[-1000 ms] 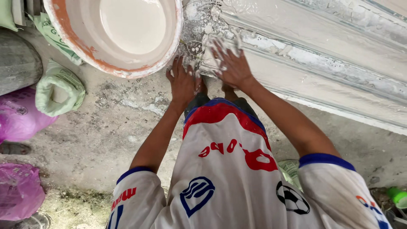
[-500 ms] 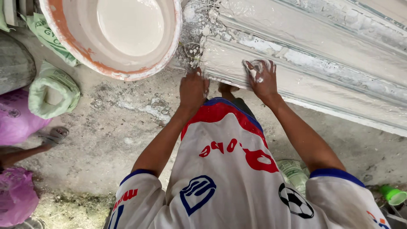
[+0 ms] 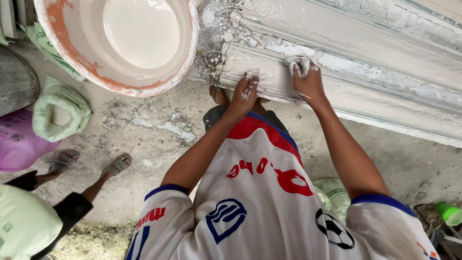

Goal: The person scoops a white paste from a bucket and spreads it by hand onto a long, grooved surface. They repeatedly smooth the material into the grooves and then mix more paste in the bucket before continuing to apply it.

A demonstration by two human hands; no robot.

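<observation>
Head view: smoothing step in hand. Left hand point(image 3: 244, 91) flat, fingers together, pressed on wet plaster moulding point(image 3: 365, 72) on ground ahead. Right hand point(image 3: 304, 77) curled over its ridge, white lump pinched. Next likely: even strokes along ridge. Tub point(image 3: 120, 43) near, left.

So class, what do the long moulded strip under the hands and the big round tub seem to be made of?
Moulded strip: likely wet plaster, matte white, smeared and lumpy; both hands are coated in it. Tub: probably plastic, orange showing through a white crust.
</observation>
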